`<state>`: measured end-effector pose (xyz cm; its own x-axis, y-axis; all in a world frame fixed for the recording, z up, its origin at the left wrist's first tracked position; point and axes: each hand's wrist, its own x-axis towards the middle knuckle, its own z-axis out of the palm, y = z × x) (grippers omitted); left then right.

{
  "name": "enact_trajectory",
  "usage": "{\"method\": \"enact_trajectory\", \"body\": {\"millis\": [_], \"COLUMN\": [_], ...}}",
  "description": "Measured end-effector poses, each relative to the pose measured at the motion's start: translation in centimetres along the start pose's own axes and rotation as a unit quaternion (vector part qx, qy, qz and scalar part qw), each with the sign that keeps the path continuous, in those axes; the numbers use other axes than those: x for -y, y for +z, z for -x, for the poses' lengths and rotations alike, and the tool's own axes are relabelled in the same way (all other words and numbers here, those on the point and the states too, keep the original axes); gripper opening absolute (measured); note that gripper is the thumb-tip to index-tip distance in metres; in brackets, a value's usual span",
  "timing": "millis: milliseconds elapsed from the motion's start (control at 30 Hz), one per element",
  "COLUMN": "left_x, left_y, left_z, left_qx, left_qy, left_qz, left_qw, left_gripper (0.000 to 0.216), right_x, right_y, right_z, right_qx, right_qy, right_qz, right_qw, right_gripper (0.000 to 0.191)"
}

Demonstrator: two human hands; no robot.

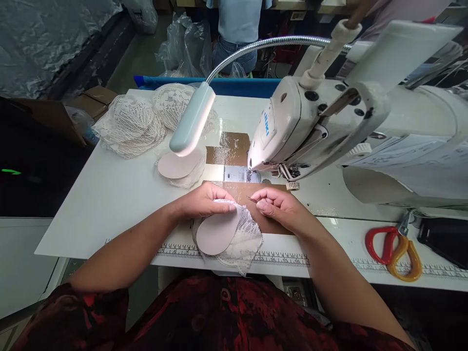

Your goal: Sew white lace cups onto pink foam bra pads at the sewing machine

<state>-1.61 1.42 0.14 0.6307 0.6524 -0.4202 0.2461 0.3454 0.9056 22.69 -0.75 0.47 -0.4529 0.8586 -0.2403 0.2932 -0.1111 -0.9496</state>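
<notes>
The lace piece [249, 238] lies at the near edge of the tabletop [91, 209], across the printed ruler [288, 259], with an oval beige pad [217, 234] covering its 9 o'clock side. At its 11 o'clock, the left hand [204, 201] pinches the upper rim, thumb on top, fingers closed narrowly on the fabric. At its 2 o'clock, the right hand [280, 207] has its fingers drawn together around a slim pointed object [251, 199], whose tip points at 9 o'clock, near the pinched rim but apart from it; its exact kind is too small to tell. Brown sheeting [272, 224] lies under the right hand.

From the lace piece, the sewing machine [285, 126] stands at 1 o'clock, and a second padded lace piece [181, 164] lies at 11 o'clock, with piled lace [127, 126] farther out that way. Between 11 and 12 hangs a lit lamp [193, 119]. Scissors [395, 251] with red and orange handles rest at 3 o'clock, well apart, just beside a black object [444, 241].
</notes>
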Motion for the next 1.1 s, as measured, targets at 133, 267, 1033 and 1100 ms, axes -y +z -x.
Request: {"method": "enact_trajectory", "body": {"millis": [133,267,1033,1100], "left_x": [0.1,0.3,-1.0,-1.2], "left_y": [-0.1,0.1,-1.6,-1.5], "left_z": [0.0,-0.3,0.8,1.4], "left_qx": [-0.003,0.012,0.003,-0.044], "left_qy": [-0.011,0.005,0.135,0.149], "left_qz": [0.012,-0.002,-0.158,-0.182], "left_qw": [1.0,1.0,0.978,0.971], "left_gripper": [0.032,0.033,0.033,0.036], "right_x": [0.3,0.0,0.4,0.5], "right_y": [0.3,1.5,1.9,2.3], "right_z": [0.0,-0.5,-1.8,-2.0], "right_qx": [0.054,0.045,0.007,0.011], "right_qy": [0.036,0.019,0.013,-0.007], "right_qz": [-0.018,-0.014,0.072,0.088], "right_qw": [0.998,0.999,0.997,0.996], "right_gripper": [0.033,0.029,0.032,0.025]}}
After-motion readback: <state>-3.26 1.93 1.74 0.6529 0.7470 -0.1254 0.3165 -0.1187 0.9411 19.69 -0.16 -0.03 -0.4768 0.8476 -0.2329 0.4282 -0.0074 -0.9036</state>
